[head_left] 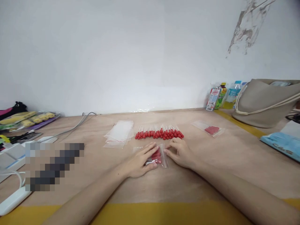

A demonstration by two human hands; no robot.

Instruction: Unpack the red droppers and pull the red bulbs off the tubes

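A wood-toned table (239, 156) runs back to a white wall (117, 56), whose paint has come away in a brown-stained patch (248, 28) at upper right. Yellow tape (150, 212) borders the table's near and right sides. Bottles (231, 95) and a drawstring bag (264, 106) stand at the far right, a light blue packet (281, 143) nearer; a grey cable (75, 126) crosses the left. In the middle, just in front of a row of red-tipped sticks (159, 134), lies a clear zip bag (164, 159) with red contents. The left hand (139, 160) rests over it, fingers loosely spread; the right hand (179, 152) has thumb and fingertips curled close together at its zip edge, though I cannot tell whether they pinch it. A stack of clear bags (120, 132) lies left of the sticks, a second filled bag (212, 129) to the right. The left hand hides much of the clear zip bag, a pixelated block (55, 167) masks something on the left, and the drawstring bag and light blue packet are cut off by the frame
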